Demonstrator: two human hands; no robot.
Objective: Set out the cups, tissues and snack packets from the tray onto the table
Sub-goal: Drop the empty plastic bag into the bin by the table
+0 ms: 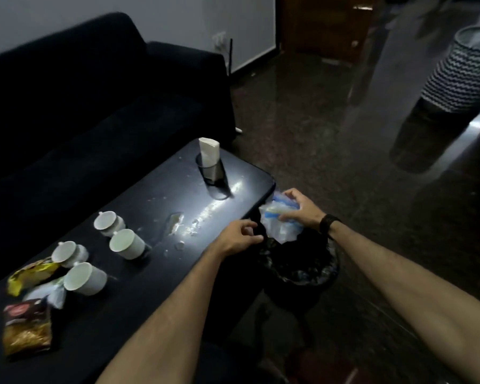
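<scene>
Several white cups point(126, 243) lie on their sides on the black table point(139, 309), at its left half. Snack packets, one gold point(29, 274) and one brown point(27, 329), lie at the near left. White tissues point(209, 151) stand in a holder point(209, 170) at the table's far end. My right hand point(299, 210) grips a crumpled blue and clear plastic packet point(279, 217) over a bin point(299, 270) lined with a black bag. My left hand point(240, 236) pinches the bag's rim at the table's edge. No tray is in view.
Crumbs and a wet patch point(178, 223) mark the table's middle. A dark sofa point(81, 106) runs along the table's far side. A striped basket point(463, 70) stands on the shiny floor at the right. A wooden door is at the back.
</scene>
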